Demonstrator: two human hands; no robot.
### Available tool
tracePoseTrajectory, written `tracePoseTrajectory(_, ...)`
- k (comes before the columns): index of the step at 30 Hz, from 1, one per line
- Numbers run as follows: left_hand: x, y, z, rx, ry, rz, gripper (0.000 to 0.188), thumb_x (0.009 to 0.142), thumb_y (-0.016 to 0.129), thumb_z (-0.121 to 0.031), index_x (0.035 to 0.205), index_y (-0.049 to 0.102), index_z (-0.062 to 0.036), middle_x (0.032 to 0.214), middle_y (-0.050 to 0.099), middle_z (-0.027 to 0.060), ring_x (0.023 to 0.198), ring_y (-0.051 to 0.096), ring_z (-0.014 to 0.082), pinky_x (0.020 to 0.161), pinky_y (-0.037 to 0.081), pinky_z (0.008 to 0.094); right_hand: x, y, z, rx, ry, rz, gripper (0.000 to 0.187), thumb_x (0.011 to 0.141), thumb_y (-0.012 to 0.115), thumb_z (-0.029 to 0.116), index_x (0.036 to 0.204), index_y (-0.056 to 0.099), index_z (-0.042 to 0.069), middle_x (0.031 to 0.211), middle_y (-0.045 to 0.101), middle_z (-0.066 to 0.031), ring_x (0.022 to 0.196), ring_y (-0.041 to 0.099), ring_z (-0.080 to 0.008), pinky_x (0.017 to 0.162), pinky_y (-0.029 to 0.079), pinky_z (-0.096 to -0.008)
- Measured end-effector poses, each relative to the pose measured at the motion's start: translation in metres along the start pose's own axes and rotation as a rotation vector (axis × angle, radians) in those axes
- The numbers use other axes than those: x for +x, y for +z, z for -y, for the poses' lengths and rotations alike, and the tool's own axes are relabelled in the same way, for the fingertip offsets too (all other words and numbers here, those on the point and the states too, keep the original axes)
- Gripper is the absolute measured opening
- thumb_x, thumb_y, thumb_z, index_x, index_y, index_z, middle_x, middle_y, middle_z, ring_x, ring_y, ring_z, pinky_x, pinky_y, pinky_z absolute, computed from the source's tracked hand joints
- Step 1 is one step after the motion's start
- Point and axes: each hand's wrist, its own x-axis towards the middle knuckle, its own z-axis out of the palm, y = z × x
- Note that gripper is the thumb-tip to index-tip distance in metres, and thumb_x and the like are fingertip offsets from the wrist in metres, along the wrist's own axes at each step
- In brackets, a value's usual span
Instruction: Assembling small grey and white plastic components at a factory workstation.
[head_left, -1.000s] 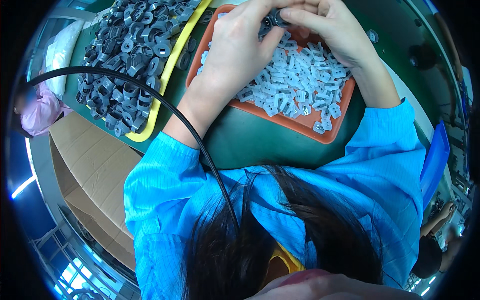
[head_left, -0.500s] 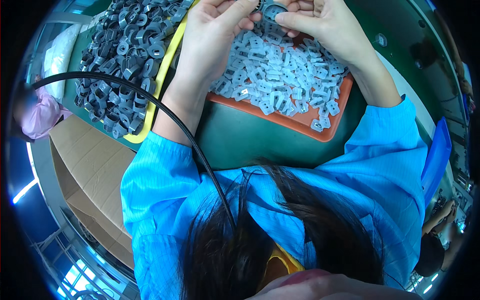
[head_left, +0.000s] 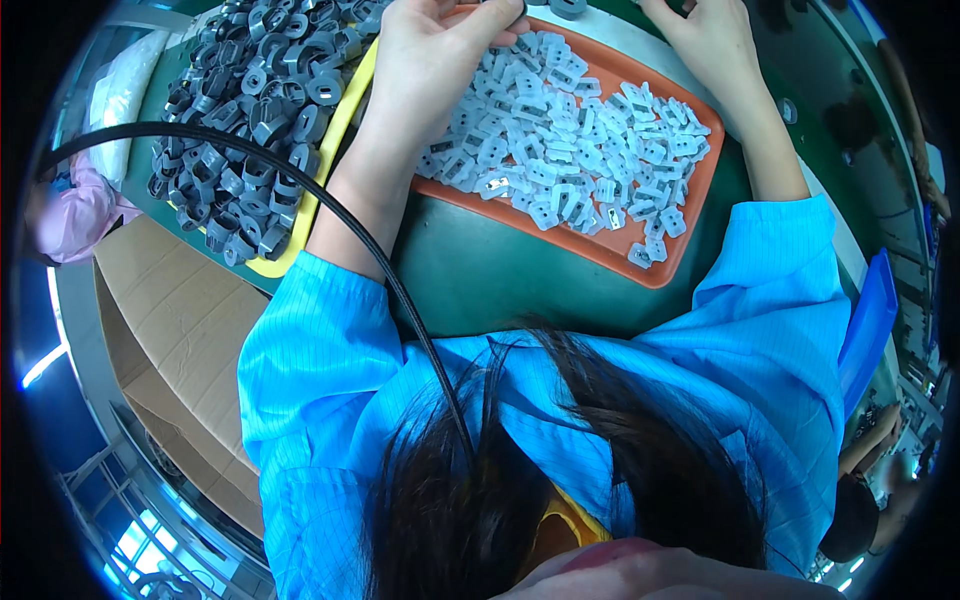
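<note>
At the top edge, my left hand (head_left: 432, 40) is closed, pinching a dark grey plastic part (head_left: 519, 12) that is mostly cut off by the edge of the picture. My right hand (head_left: 708, 35) is away from it, past the far right side of an orange tray (head_left: 590, 258). Its thumb and fingers look apart with nothing visible between them, though the fingertips run out of view. Many small translucent white plastic pieces (head_left: 560, 150) lie heaped in the tray. Just beyond the tray sits a round grey part (head_left: 568, 8).
Left of my left forearm, a yellow-rimmed tray (head_left: 330, 150) is piled with dark grey ring-shaped parts (head_left: 260, 110). A black cable (head_left: 330, 215) arches over my left arm. An open cardboard box (head_left: 180, 330) stands at left, a blue bin (head_left: 868, 330) at right. Other people are partly visible on both sides.
My hands have separated: the right one has moved off to the right and let go of the grey part. The left keeps its hold. More of the orange tray now shows.
</note>
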Motion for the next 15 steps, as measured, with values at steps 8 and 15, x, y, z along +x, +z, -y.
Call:
tracePoseTrajectory(8,-0.001,0.002,-0.002,0.076,-0.022,-0.046,0.039,0.095,0.070,-0.003,0.133,0.059,0.0035,0.108,0.070,0.0076,0.093,0.067,0.0115,0.081,0.054,0.0238,-0.030,0.011,0.062,0.045,-0.293,0.363,0.016,0.087,0.068,0.014,0.094,0.076,0.002,0.089,0.074,-0.0185,0.085,0.071,-0.0358,0.077,0.057,-0.0452)
tracePoseTrajectory(15,-0.010,0.015,0.000,0.155,0.031,0.084,0.048,0.088,0.072,0.007,0.134,0.058,0.0041,0.106,0.066,0.0030,0.087,0.062,0.0065,0.072,0.051,0.0206,-0.031,-0.001,0.061,-0.068,-0.079,0.551,0.019,0.087,0.073,0.013,0.101,0.071,0.000,0.083,0.073,-0.0137,0.071,0.071,-0.0260,0.069,0.057,-0.0362)
